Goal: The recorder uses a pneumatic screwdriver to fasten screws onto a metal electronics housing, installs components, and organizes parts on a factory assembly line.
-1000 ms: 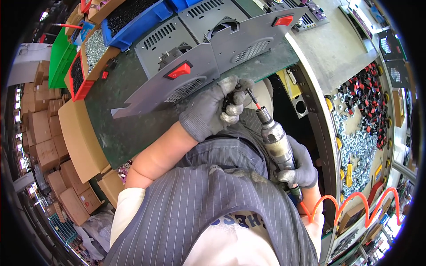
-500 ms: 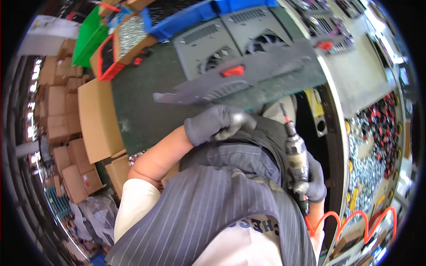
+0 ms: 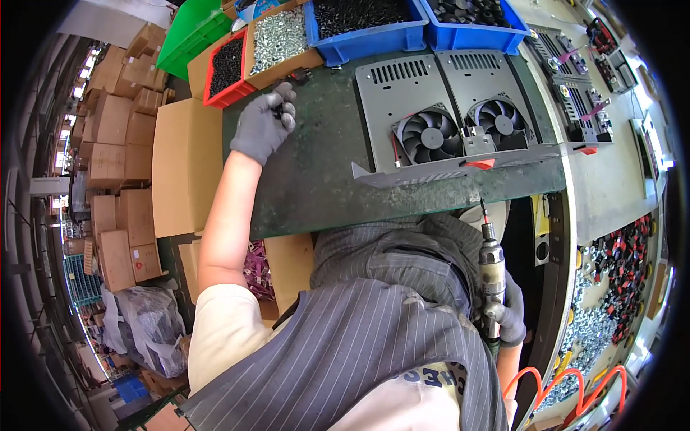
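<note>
My left hand [image 3: 264, 123], in a grey glove, is raised over the left part of the green work surface [image 3: 313, 136], close to the red bin [image 3: 248, 90] of small black screws. Its fingers are curled, and a small dark bit shows between them, too small to name. At my right side, my gloved right hand [image 3: 509, 312] grips a power screwdriver [image 3: 492, 269] with its bit pointing away from me. Two grey metal panels with cooling fans [image 3: 431, 136] lie side by side on the surface, a raised front flange with a red switch [image 3: 480, 164] along their near edge.
Blue bins [image 3: 366, 39] of dark parts and a box of silvery screws [image 3: 280, 42] line the far edge. Cardboard flaps [image 3: 188, 165] stand at left. A coiled orange hose [image 3: 568, 381] hangs at lower right, beside a tray of loose hardware [image 3: 596, 302].
My left hand has moved from near my waist out to the far left, beside the red bin. The view has shifted, and the right hand still holds the screwdriver.
</note>
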A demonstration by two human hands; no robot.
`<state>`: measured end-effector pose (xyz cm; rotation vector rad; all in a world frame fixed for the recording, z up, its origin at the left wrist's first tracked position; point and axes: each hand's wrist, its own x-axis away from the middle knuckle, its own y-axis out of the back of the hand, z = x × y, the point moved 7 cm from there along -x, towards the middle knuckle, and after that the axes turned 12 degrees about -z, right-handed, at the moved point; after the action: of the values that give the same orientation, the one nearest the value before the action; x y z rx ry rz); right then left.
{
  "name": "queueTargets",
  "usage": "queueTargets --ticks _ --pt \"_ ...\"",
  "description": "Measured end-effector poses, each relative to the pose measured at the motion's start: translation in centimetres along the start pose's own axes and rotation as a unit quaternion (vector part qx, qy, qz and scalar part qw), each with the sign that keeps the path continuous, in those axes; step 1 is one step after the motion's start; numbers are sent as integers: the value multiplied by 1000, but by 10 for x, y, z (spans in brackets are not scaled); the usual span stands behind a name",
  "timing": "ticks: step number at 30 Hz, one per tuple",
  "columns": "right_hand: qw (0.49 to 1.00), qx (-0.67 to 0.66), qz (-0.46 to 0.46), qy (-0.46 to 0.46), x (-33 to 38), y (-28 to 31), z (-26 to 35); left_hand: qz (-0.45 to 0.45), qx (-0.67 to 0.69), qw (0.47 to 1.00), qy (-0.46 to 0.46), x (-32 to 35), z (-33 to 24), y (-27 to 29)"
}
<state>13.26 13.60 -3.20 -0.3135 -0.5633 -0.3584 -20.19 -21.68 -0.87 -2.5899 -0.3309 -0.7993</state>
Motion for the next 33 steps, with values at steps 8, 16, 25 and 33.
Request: queueTargets --ticks 8,16,25,33 --pt "1000 24 -1 7 -3 -6 2 191 -143 955 175 86 104 17" --pt "996 61 66 -23 6 -14 15 314 -156 898 265 157 182 -47" --pt "998 46 35 9 35 18 29 415 -16 839 352 168 223 -149" --pt "997 29 71 30 35 30 22 387 -8 831 399 180 228 -171"
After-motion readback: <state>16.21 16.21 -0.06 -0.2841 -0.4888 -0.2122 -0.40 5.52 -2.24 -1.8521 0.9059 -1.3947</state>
